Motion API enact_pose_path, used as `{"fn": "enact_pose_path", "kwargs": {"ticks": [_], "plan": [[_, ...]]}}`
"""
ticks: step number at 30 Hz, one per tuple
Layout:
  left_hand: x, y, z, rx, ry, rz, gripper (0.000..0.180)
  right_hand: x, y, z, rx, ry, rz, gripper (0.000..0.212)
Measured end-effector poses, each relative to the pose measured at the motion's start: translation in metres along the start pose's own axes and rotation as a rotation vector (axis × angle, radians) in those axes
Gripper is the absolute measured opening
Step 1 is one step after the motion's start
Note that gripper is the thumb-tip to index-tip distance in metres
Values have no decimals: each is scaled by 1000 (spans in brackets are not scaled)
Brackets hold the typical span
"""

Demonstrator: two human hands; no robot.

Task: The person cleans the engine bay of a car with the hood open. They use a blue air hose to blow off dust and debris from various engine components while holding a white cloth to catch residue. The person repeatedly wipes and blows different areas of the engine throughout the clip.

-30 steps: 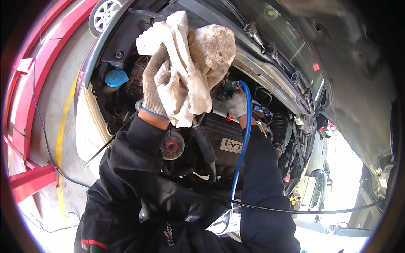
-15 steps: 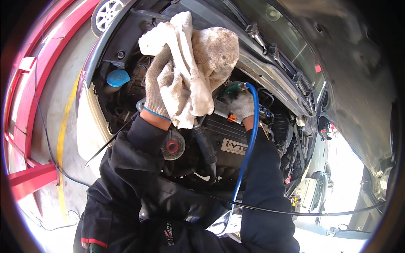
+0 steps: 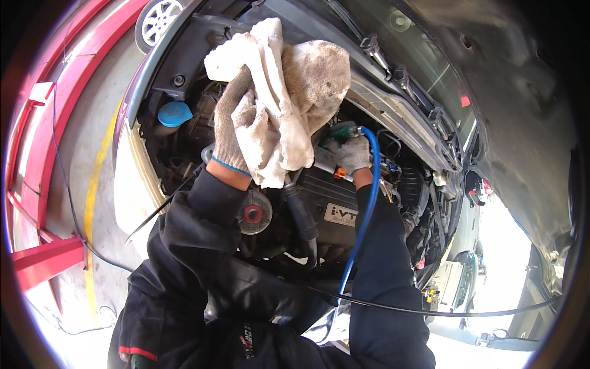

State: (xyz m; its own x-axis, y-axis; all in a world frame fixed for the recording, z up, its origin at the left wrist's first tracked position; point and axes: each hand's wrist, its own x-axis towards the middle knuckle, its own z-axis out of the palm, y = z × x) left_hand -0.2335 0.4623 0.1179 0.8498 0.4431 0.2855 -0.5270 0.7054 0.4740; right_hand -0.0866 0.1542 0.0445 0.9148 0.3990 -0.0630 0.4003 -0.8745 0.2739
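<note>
My left hand, in a knitted work glove, grips a large off-white rag over the engine bay. The bunched cloth hides most of its fingers and the parts beneath. To the right, my gloved right hand is closed around a green air gun, whose front end is hidden behind the rag. A blue air hose runs from the gun down past my right forearm. Below both hands lies the dark plastic engine cover, with a round cap with a red centre to its left.
A blue reservoir cap sits at the left of the bay. The raised hood stands on the right. A black cable crosses in front of me. Red lift beams and a wheel are at the left.
Both hands keep their grip and stay in nearly the same place. The hose by my right wrist has shifted slightly, and the whole view has moved a little.
</note>
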Motion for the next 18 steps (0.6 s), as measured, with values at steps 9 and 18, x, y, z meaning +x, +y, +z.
{"fn": "enact_pose_path", "kwargs": {"ticks": [9, 18], "plan": [[1, 0, -1, -191, -97, -74, 74, 2, 15, 23, 519, 88, 75, 75], [-2, 0, 5, -161, -50, -61, 47, -1, 2, 12, 754, 272, 3, 39]]}}
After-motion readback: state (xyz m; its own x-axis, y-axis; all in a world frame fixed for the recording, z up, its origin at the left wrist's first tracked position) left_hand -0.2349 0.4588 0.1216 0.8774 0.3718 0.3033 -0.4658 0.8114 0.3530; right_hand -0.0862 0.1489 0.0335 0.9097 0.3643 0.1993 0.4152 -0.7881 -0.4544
